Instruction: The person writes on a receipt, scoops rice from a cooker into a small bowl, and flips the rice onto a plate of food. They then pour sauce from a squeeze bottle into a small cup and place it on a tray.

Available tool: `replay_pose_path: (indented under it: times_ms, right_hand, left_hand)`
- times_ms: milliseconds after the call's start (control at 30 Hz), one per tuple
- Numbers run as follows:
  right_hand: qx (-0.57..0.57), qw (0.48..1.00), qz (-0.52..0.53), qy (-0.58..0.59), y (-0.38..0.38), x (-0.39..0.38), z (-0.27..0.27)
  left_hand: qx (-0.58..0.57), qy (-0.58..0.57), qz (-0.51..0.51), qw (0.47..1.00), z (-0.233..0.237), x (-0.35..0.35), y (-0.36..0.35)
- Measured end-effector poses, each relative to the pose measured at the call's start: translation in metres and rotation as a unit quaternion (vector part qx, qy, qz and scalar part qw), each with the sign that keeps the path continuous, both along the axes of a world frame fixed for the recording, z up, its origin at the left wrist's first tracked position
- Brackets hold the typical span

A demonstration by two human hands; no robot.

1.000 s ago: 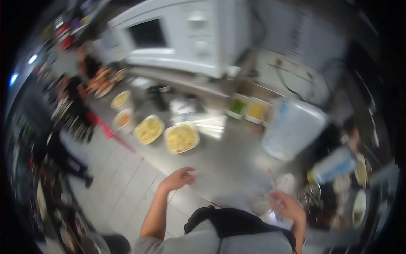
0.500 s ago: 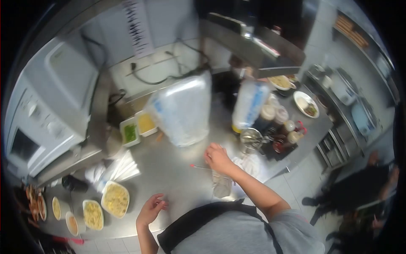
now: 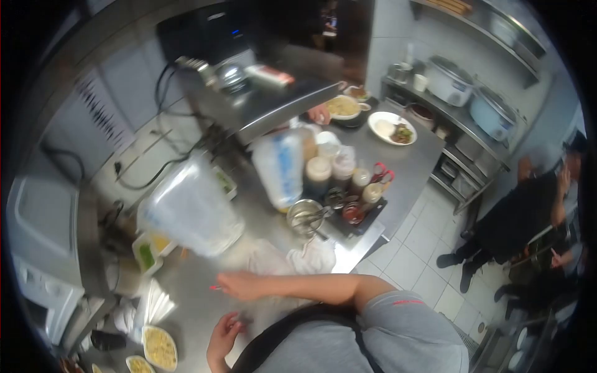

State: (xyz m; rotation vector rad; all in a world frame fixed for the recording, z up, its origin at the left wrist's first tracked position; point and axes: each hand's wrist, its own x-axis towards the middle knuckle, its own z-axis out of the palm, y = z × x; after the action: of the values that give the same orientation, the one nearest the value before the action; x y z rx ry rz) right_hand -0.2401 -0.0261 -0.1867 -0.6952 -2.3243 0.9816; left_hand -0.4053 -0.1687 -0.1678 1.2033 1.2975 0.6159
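My right hand (image 3: 239,286) is low over the steel counter (image 3: 202,304), its blurred fingers drawn together around a slim pen-like stick with a red tip (image 3: 215,288) sticking out past them. Pale crumpled cloths (image 3: 311,257) lie just beyond my right forearm. My left hand (image 3: 224,337) hovers by the counter's near edge, fingers loosely curled and apart, with nothing visible in it. Ahead of my hands stands a large clear plastic bag (image 3: 193,205) of pale contents.
Noodle bowls (image 3: 160,348), napkins (image 3: 157,303) and a chopped-greens tub (image 3: 147,256) are left. A metal pot (image 3: 305,217), sauce bottles (image 3: 318,177) and a plated dish (image 3: 392,128) stand right. Another person's hand (image 3: 319,114) is behind the overhead shelf; people (image 3: 516,211) stand at far right.
My view has swung right, bringing the rice cookers and floor further in. My right hand has moved from beside the cloth onto the red-tipped stick. My left hand remains near the counter edge.
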Motion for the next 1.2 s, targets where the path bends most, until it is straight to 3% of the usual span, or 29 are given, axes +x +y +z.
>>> replay_pose_path:
  times_ms: [67, 100, 167, 267, 300, 333, 367, 400, 467, 533, 667, 733, 900, 967, 1033, 1100, 1133, 1200]
  right_hand:
    - [-0.321, 0.941, 0.093, 0.060, -0.001, 0.035, 0.078]
    - [-0.318, 0.942, 0.089, 0.062, 0.001, 0.055, 0.097]
    - [-0.125, 0.962, 0.062, 0.233, 0.007, 0.100, 0.126]
    - [-0.079, 0.984, -0.034, 0.157, 0.024, 0.225, 0.186]
    - [-0.051, 0.976, -0.093, 0.189, 0.030, 0.265, 0.191]
    - [0.083, 0.966, -0.183, 0.164, 0.037, 0.309, 0.193]
    - [-0.174, 0.914, -0.271, 0.246, 0.033, 0.348, 0.207]
    - [-0.109, 0.908, -0.276, 0.296, 0.047, 0.387, 0.196]
    - [-0.100, 0.887, -0.395, 0.218, 0.067, 0.447, 0.177]
    - [-0.073, 0.886, -0.448, 0.093, 0.095, 0.498, 0.119]
    - [-0.220, 0.869, -0.434, -0.088, 0.136, 0.530, 0.025]
    - [-0.081, 0.894, -0.407, -0.169, 0.159, 0.532, -0.033]
    - [-0.089, 0.901, -0.409, -0.111, 0.186, 0.511, -0.051]
    - [-0.021, 0.886, -0.455, -0.092, 0.186, 0.522, -0.035]
    - [-0.040, 0.881, -0.465, -0.074, 0.179, 0.530, -0.025]
    - [-0.058, 0.873, -0.481, -0.056, 0.162, 0.535, -0.014]
    - [-0.057, 0.869, -0.485, -0.078, 0.150, 0.535, -0.008]
    - [-0.055, 0.860, -0.498, -0.099, 0.124, 0.536, -0.006]
  left_hand:
    - [-0.018, 0.008, 0.053, 0.998, 0.004, 0.013, 0.003]
    - [-0.016, 0.008, 0.048, 0.999, 0.008, 0.023, 0.006]
    - [-0.019, 0.033, 0.060, 0.998, 0.015, 0.044, 0.013]
    - [-0.037, -0.001, 0.064, 0.997, 0.009, 0.072, 0.027]
    - [-0.037, 0.001, 0.064, 0.997, 0.006, 0.081, 0.031]
    - [-0.033, 0.010, 0.054, 0.998, 0.003, 0.088, 0.036]
    - [-0.029, 0.018, 0.043, 0.998, 0.000, 0.098, 0.043]
    - [-0.029, 0.019, 0.043, 0.998, -0.003, 0.107, 0.050]
    - [-0.017, 0.026, 0.037, 0.999, -0.008, 0.123, 0.060]
    - [-0.020, 0.029, 0.033, 0.999, -0.005, 0.142, 0.071]
    - [-0.024, 0.021, 0.052, 0.998, -0.004, 0.171, 0.083]
    - [-0.028, 0.028, 0.059, 0.997, -0.001, 0.182, 0.085]
    - [-0.054, 0.082, 0.071, 0.993, 0.014, 0.190, 0.083]
    - [0.125, 0.204, 0.202, 0.950, 0.016, 0.199, 0.087]
    - [0.129, 0.245, 0.178, 0.944, 0.012, 0.197, 0.088]
    - [0.248, 0.402, 0.142, 0.870, -0.017, 0.188, 0.087]
    - [0.255, 0.396, 0.132, 0.872, -0.027, 0.190, 0.091]
    - [0.093, 0.540, 0.046, 0.835, -0.034, 0.211, 0.091]
